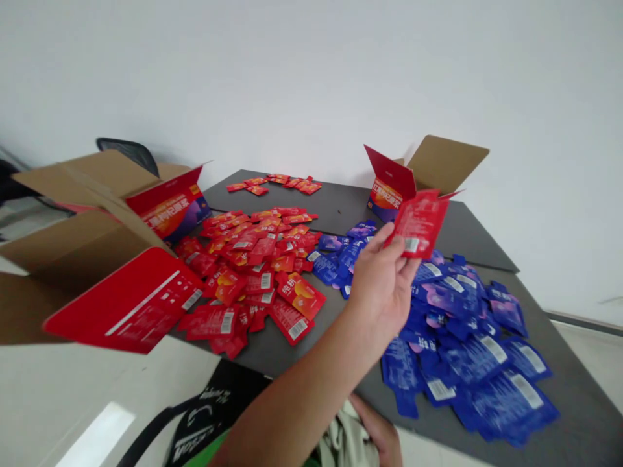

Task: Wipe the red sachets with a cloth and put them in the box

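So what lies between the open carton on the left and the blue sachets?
In the head view, heaped red sachets and, nearer the front, bare grey table.

Sachets (419,224): red-orange, blue-purple | table (311,211): grey | wall (311,84): white

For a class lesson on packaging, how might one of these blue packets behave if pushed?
The blue packet would probably slide rather than roll, being flat. Its surface looks smooth, so it may slip over its neighbours. The thin pouch shape suggests it would flex somewhat.
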`<state>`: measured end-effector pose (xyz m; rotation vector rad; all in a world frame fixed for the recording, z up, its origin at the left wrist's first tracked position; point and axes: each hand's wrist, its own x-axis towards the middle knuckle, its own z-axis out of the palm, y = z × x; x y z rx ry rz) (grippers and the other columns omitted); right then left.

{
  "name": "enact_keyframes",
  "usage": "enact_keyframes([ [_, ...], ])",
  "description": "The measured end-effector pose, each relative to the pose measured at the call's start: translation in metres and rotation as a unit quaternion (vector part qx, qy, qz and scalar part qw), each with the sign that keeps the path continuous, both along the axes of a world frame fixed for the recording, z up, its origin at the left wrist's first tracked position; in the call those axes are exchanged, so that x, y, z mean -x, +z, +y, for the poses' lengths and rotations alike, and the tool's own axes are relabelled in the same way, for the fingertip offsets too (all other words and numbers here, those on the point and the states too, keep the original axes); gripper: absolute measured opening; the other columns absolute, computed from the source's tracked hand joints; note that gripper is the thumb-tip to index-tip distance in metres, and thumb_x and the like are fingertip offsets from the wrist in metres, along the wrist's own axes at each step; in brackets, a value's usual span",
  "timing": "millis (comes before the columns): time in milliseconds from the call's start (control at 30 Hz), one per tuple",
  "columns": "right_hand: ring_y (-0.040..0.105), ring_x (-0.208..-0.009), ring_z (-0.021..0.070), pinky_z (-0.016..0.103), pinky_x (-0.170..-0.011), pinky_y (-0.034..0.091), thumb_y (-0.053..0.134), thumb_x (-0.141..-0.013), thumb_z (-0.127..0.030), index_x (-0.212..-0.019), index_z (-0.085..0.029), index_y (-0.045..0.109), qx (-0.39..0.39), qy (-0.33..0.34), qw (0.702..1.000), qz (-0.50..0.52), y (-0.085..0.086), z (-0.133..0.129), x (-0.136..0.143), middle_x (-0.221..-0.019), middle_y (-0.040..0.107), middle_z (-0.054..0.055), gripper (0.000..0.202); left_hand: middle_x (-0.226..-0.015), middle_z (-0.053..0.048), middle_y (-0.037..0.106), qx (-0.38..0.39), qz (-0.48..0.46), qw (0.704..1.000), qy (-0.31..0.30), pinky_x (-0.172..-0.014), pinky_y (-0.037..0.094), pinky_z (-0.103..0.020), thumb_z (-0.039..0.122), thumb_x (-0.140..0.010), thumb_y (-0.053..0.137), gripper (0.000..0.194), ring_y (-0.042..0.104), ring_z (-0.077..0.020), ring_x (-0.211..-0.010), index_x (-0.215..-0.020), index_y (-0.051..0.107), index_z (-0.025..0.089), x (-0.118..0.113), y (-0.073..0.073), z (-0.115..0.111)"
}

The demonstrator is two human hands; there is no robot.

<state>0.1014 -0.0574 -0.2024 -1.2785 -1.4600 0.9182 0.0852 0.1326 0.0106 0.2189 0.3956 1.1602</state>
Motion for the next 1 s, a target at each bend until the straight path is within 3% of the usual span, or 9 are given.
enact_keyframes([
  [133, 0.077, -0.084, 0.0319, 0.035, -0.072, 0.064, 0.067, -0.083, -0.052, -0.104, -0.029, 0.082, -0.008, -0.018, 1.000, 0.014, -0.003, -0.001, 0.005, -0.087, 0.079, 0.003, 0.035, -0.120, -0.012, 0.076, 0.064, -0.006, 0.996, -0.067, -0.107, 0.055, -0.032, 0.006, -0.092, 0.066, 0.033, 0.073, -0.0202, -0.114, -0.123, 0.070, 0.017, 0.042, -0.039, -0.085],
  [267, 0.077, -0.085, 0.0270, 0.031, -0.076, 0.063, 0.064, -0.088, -0.039, -0.116, -0.023, 0.080, -0.020, -0.034, 0.999, 0.023, 0.006, -0.004, 0.008, -0.098, 0.080, 0.004, 0.035, -0.114, -0.014, 0.078, 0.116, 0.052, 0.988, -0.087, -0.103, 0.058, -0.032, 0.013, -0.088, 0.074, 0.017, 0.074, -0.0231, -0.112, -0.106, 0.077, 0.015, 0.089, -0.079, -0.119],
  [400, 0.077, -0.099, 0.0232, 0.027, -0.089, 0.061, 0.071, -0.088, -0.030, -0.132, -0.027, 0.071, -0.046, -0.027, 0.998, 0.035, 0.009, -0.004, 0.006, -0.114, 0.080, 0.005, 0.044, -0.113, -0.010, 0.079, 0.149, 0.133, 0.980, -0.014, -0.103, 0.058, -0.029, 0.013, -0.084, 0.078, 0.019, 0.075, -0.0197, -0.110, -0.103, 0.078, 0.019, 0.128, -0.103, -0.112],
  [533, 0.078, -0.090, 0.0232, 0.026, -0.081, 0.061, 0.072, -0.089, -0.033, -0.121, -0.026, 0.077, -0.027, 0.004, 0.999, 0.023, 0.025, -0.005, 0.003, -0.107, 0.081, 0.006, 0.033, -0.125, -0.010, 0.076, 0.057, 0.193, 0.979, 0.026, -0.112, 0.052, -0.036, 0.024, -0.081, 0.084, 0.040, 0.069, -0.0241, -0.123, -0.120, 0.076, 0.021, 0.143, -0.111, -0.098],
  [700, 0.075, -0.074, 0.0219, 0.023, -0.068, 0.058, 0.069, -0.091, -0.042, -0.100, -0.022, 0.081, 0.072, 0.069, 0.995, -0.001, 0.067, -0.015, 0.000, -0.086, 0.079, 0.004, 0.025, -0.136, -0.012, 0.070, 0.003, 0.240, 0.971, -0.021, -0.116, 0.046, -0.043, 0.033, -0.082, 0.086, 0.067, 0.064, -0.0275, -0.131, -0.144, 0.063, 0.024, 0.141, -0.123, -0.095],
  [833, 0.075, -0.075, 0.0227, 0.023, -0.070, 0.058, 0.071, -0.090, -0.044, -0.092, -0.023, 0.082, 0.097, 0.091, 0.991, -0.021, 0.080, -0.028, -0.006, -0.081, 0.077, 0.004, 0.024, -0.131, -0.015, 0.073, -0.003, 0.299, 0.951, -0.073, -0.111, 0.050, -0.048, 0.041, -0.083, 0.085, 0.089, 0.070, -0.0290, -0.120, -0.159, 0.043, 0.023, 0.144, -0.142, -0.095],
  [900, 0.075, -0.075, 0.0222, 0.022, -0.071, 0.058, 0.068, -0.092, -0.046, -0.099, -0.024, 0.083, 0.119, 0.113, 0.986, -0.033, 0.081, -0.033, -0.008, -0.082, 0.077, 0.004, 0.027, -0.134, -0.016, 0.070, -0.039, 0.343, 0.935, -0.078, -0.111, 0.049, -0.048, 0.043, -0.085, 0.083, 0.089, 0.071, -0.0298, -0.118, -0.161, 0.040, 0.024, 0.148, -0.152, -0.094],
  [1000, 0.074, -0.068, 0.0202, 0.021, -0.065, 0.056, 0.066, -0.093, -0.053, -0.109, -0.027, 0.083, 0.113, 0.094, 0.989, -0.037, 0.081, -0.039, -0.006, -0.086, 0.079, 0.003, 0.035, -0.152, -0.013, 0.058, -0.143, 0.434, 0.887, -0.069, -0.119, 0.042, -0.044, 0.039, -0.094, 0.073, 0.072, 0.059, -0.0288, -0.137, -0.159, 0.044, 0.031, 0.153, -0.160, -0.094],
])
